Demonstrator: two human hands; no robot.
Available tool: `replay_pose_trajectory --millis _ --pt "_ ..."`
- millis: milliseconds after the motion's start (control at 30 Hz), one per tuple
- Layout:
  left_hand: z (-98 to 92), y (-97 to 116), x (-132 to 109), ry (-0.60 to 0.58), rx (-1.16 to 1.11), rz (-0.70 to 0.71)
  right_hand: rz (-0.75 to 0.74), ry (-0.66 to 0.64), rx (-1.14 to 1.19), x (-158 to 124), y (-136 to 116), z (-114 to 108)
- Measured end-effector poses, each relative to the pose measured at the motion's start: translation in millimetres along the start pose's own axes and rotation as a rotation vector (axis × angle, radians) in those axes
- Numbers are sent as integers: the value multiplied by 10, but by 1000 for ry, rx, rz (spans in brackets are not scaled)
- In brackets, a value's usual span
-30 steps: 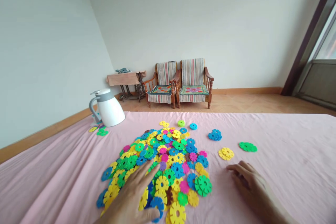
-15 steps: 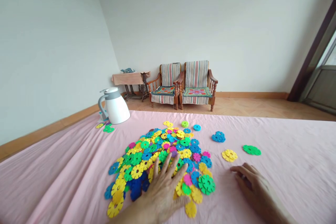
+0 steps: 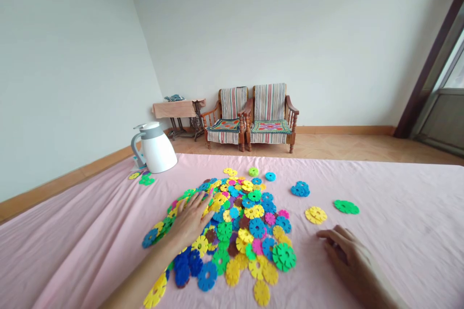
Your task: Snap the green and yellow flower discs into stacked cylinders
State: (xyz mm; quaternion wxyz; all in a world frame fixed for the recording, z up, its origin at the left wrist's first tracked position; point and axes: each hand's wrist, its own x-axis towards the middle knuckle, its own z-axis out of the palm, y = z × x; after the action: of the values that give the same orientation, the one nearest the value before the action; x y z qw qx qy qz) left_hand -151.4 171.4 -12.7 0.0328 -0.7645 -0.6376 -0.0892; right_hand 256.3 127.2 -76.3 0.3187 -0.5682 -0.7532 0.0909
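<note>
My left hand (image 3: 194,217) lies palm down, fingers extended, over the left part of a heap of flower-shaped plastic discs (image 3: 224,229). The discs are notched at the rim and come in yellow, green, blue, pink, purple and brown; some under my palm are hidden. My right hand (image 3: 346,253) rests on the pink cloth (image 3: 398,231) to the right of the heap, loosely curved and holding nothing that I can see. Just beyond its fingers are yellow discs (image 3: 315,215), green discs (image 3: 346,206) and blue discs (image 3: 300,189) in small separate groups.
A white jug with a grey handle (image 3: 158,150) stands at the cloth's far left, beside a few green and yellow discs (image 3: 147,179). Past the far edge are two wooden armchairs (image 3: 270,111) and a cloth-covered stand (image 3: 176,109) against the wall.
My left hand has slid left and away from me across the heap, and discs it covered now show. Some discs in the heap have shifted. The right hand stays in place.
</note>
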Motion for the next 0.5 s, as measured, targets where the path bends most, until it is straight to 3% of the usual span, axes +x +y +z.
replay_pose_trajectory --millis 133,300,500 --pt "-42 -237 -61 64 -7 -65 -1 -14 -2 -2 5 -1" --pt "-104 -347 -507 93 -40 -277 -4 -24 2 0 28 4" --pt "103 -416 -950 -1 15 -485 -9 12 20 1 35 13"
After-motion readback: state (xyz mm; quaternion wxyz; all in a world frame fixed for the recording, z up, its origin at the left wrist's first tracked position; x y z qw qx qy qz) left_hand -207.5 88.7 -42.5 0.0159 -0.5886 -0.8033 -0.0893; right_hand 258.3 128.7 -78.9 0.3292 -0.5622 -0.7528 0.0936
